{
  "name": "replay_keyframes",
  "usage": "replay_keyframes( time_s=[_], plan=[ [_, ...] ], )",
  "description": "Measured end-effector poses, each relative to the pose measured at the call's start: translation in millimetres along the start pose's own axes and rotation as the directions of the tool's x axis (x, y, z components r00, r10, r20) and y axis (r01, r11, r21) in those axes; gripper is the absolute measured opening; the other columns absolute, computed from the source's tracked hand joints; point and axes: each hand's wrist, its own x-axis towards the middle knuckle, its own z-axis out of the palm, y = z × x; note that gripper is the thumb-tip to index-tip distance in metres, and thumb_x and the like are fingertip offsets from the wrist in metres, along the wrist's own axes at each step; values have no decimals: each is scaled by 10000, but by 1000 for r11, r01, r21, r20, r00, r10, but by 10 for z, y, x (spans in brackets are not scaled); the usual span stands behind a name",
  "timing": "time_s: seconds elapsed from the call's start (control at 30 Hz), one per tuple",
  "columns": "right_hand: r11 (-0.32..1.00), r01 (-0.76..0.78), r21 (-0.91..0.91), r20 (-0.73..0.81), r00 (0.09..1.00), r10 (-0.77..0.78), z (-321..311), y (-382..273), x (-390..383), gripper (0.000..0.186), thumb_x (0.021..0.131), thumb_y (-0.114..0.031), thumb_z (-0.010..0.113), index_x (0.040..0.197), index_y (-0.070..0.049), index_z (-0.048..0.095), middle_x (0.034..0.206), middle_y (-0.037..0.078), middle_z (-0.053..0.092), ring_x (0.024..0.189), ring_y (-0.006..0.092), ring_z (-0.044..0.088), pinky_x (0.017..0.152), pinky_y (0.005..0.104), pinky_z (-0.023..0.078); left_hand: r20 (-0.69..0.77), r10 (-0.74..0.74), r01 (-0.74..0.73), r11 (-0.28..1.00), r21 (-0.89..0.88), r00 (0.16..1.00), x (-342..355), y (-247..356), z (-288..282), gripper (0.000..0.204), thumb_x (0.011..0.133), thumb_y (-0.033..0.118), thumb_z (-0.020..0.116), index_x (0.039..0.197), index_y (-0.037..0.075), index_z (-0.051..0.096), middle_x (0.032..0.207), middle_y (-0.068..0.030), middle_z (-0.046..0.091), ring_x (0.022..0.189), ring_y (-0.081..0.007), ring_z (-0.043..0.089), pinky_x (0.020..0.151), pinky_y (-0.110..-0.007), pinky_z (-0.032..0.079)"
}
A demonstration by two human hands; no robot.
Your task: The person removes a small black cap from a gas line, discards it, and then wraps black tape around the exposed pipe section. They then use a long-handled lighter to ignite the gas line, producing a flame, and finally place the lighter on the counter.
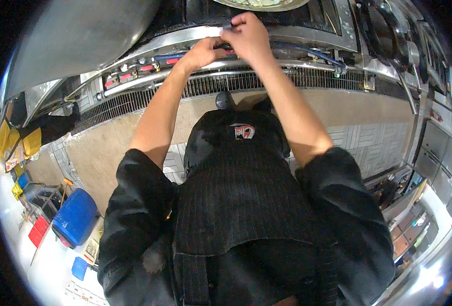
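At the front of the stove point(190, 35), my left hand point(201, 55) is curled at the row of red-handled gas valves point(147, 68). Its fingertips are partly hidden, so what they grip does not show. Just right of it and higher, my right hand point(249, 40) hovers over the stove's front edge. Thumb and fingers there come together around a small dark thing, too blurred to name. Beyond that hand, on the burners, a wide pan point(266, 7) with pale food in it is cut off by the top of the view.
A large grey metal pan or lid point(83, 41) fills the upper left. A metal rail point(159, 77) runs along the stove front, above a floor drain grate point(318, 80). Dark pans point(384, 35) stand at the right. A blue barrel point(75, 217) lies at the lower left.
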Motion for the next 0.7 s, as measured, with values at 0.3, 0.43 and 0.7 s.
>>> replay_keyframes(
  time_s=[0.3,0.43,0.7],
  plan=[
    [987,31,155,4,999,-32,270,647,-1181,246,840,-43,758,1019,-30,590,959,118,703,905,260,705,813,357,532,9,-78,75,972,225,997,95,194,-118,422,825,394,791,966,4,717,912,-132,717,785,-253,628,750,-366,501],
    [980,30,198,-89,996,-12,66,655,-1064,142,884,-32,684,1007,-33,613,1012,122,727,939,300,701,837,384,533,-88,57,-24,942,336,995,23,318,-88,444,813,442,812,966,27,774,798,-245,707,780,-397,709,755,-426,554],
    [771,76,-632,219,972,84,46,291,366,629,706,-513,862,1106,-54,705,829,173,750,808,324,743,760,416,570,-320,174,-3,883,469,931,-128,297,190,374,841,394,812,1018,67,773,811,-229,721,820,-415,716,777,-483,565]
  ],
)
